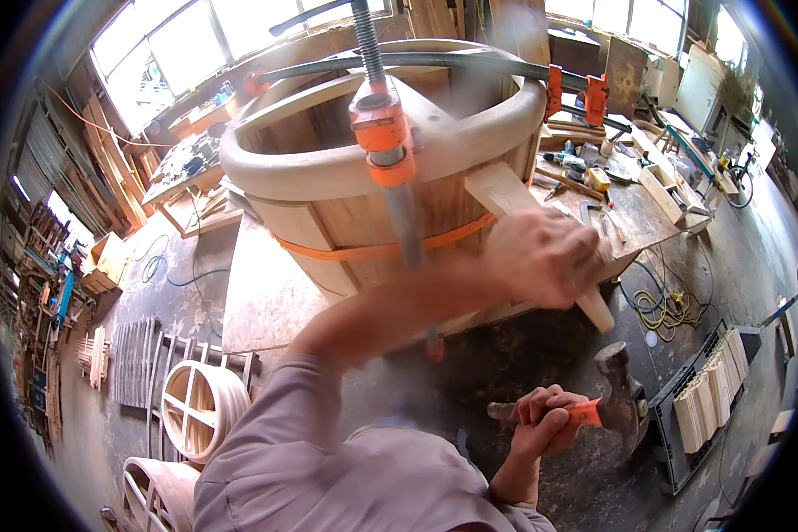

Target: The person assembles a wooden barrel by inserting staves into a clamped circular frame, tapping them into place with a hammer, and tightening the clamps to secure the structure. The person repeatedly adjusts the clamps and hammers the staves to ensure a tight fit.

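A large round wooden tub (381,217) with a thick rounded rim stands on a workbench in front of me. My left hand (550,257) reaches across to the right and is closed around a wooden block (496,186), whose upper end meets the tub's side just under the rim. The block's lower end sticks out below my fist. My right hand (545,418), low and nearer my body, grips a hammer (625,399) by its handle, which has an orange part near the head. A pipe clamp (383,133) with orange jaws stands over the rim, above my left forearm.
An orange strap (363,252) circles the tub, and a long bar clamp (417,60) spans its top. Tools lie on the bench (629,235) at right. A black crate of wood strips (709,390) sits on the floor, as do yellow cord (669,306) and round wooden frames (202,410).
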### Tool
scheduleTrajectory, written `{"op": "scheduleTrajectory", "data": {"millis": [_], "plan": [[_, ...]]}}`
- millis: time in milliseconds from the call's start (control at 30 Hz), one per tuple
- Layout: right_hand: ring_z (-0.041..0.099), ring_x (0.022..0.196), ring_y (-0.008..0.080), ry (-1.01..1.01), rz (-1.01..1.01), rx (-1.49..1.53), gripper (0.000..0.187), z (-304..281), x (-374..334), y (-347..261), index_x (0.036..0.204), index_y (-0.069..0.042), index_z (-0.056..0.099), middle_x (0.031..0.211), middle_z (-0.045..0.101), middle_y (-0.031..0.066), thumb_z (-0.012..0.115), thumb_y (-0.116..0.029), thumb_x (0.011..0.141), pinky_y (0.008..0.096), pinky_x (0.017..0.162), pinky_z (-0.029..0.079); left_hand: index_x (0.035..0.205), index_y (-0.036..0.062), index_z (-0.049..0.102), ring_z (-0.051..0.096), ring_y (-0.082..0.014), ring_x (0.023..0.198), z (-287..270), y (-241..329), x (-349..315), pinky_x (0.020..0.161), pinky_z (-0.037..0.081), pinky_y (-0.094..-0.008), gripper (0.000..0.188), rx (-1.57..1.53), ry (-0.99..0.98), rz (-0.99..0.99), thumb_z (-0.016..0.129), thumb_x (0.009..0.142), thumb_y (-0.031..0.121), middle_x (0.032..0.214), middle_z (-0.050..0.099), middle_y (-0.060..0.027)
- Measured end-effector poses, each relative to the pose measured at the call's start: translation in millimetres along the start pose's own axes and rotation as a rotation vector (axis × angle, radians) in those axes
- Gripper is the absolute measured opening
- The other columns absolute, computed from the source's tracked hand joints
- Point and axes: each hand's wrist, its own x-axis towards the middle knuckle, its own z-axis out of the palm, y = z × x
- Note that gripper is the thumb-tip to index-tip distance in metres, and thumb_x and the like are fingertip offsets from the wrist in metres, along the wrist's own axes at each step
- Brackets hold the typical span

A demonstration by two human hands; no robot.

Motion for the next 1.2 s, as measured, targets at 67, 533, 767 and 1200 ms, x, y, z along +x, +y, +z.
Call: {"op": "scheduleTrajectory", "data": {"millis": [67,533,767,1200], "plan": [[0.038,0.046,0.0092,0.060,0.062,0.015,0.044,-3.7,1.6,3.0,0.098,-0.008,0.042,0.064,0.042,0.0036,0.056,-0.049,0.097,0.0238,0.039,0.034,0.090,0.0089,0.066,0.056,-0.0117,0.055,3.6,-1.1,6.6,0.047,0.048,-0.0295,0.029,-0.008,-0.011,-0.012,0.068,0.064,0.020,0.067,0.045,0.0010],[0.040,0.047,0.0099,0.062,0.064,0.041,0.047,-16.0,22.6,9.0,0.094,-0.008,0.044,0.063,0.042,0.0035,0.061,-0.051,0.094,0.0245,0.040,0.035,0.084,0.0079,0.066,0.060,-0.0140,0.053,41.1,-21.6,11.6,0.046,0.050,-0.0285,0.020,-0.037,0.144,-0.018,0.069,0.064,0.014,0.062,0.053,0.0003],[0.040,0.047,0.0108,0.169,-0.159,0.105,0.047,-6.0,55.6,-27.2,0.095,-0.008,0.045,0.062,0.043,0.0036,0.061,-0.053,0.093,0.0237,0.039,0.033,0.083,0.0064,0.065,0.058,-0.0145,0.050,43.4,-24.0,13.0,0.043,0.049,-0.0298,0.020,-0.005,0.169,-0.002,0.069,0.064,0.013,0.060,0.051,-0.0002],[0.033,0.041,0.0069,-0.010,0.080,-0.009,0.037,-24.1,68.4,-5.6,0.096,-0.007,0.046,0.061,0.040,0.0013,0.055,-0.043,0.100,0.0228,0.034,0.031,0.082,0.0067,0.064,0.059,-0.0135,0.052,51.5,-29.1,13.0,0.041,0.046,-0.0280,0.016,0.027,0.136,0.033,0.068,0.066,0.008,0.064,0.055,-0.0009]]}}
